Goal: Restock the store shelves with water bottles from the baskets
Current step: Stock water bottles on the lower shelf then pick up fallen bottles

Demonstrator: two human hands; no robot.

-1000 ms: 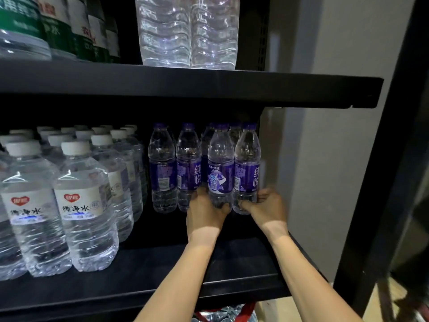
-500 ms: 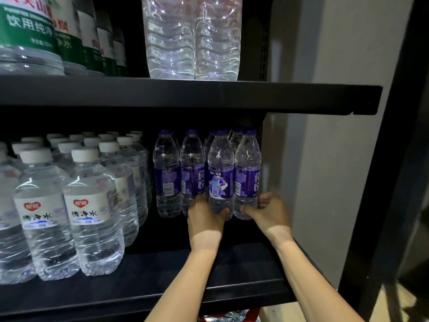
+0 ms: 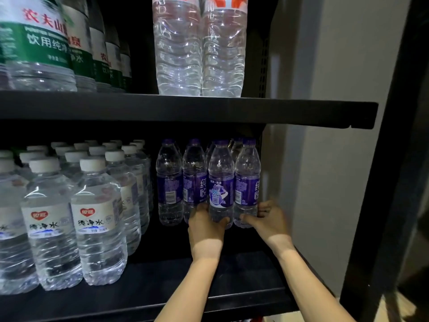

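Still, little has shifted in a second: the left hand (image 3: 205,231) keeps its grip closed round one purple-labelled water bottle (image 3: 220,180), the right hand (image 3: 270,223) round the neighbouring bottle (image 3: 247,177), both upright at the right end of the lower shelf (image 3: 151,289); placing looks nearly finished.

Clear glossy plastic bottles (image 3: 221,182) with shiny purple labels stand on a matt black shelf (image 3: 162,287)

The top edge cuts off the green-label bottles (image 3: 34,43) at upper left and the tall clear bottles (image 3: 199,54) at upper centre. Behind the front purple-label bottles (image 3: 220,182), further ones show only caps and shoulders. The left hand (image 3: 205,228) covers part of one bottle's lower body. Fingertips of the right hand (image 3: 267,221) slip behind another. A red scrap (image 3: 256,319) at the bottom edge is unidentifiable.
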